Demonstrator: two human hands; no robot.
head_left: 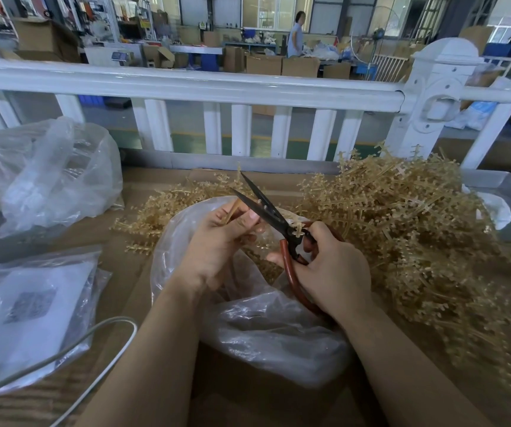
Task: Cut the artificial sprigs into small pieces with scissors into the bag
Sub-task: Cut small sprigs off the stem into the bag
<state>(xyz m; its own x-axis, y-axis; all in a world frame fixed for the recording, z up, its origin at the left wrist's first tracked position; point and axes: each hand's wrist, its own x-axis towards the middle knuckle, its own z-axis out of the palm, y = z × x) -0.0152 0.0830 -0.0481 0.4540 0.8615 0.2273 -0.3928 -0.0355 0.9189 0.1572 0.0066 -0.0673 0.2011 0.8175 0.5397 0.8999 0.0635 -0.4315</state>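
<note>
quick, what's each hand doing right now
Left hand: pinching a sprig stem over the bag.
Right hand: gripping the scissors, blades open.

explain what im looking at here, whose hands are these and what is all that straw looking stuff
This is a single picture from a camera worn on a person's head, looking forward and down at their own two bare hands; no machine is involved. The right hand grips a pair of scissors with red handles, blades open. The left hand pinches a tan stem between those blades. Under both hands sits an open clear plastic bag with small cut bits inside. The straw-like stuff is a pile of artificial sprigs lying on the cardboard-covered surface, mostly to the right. Other plastic bags lie on the left, and a white fence stands behind.
</note>
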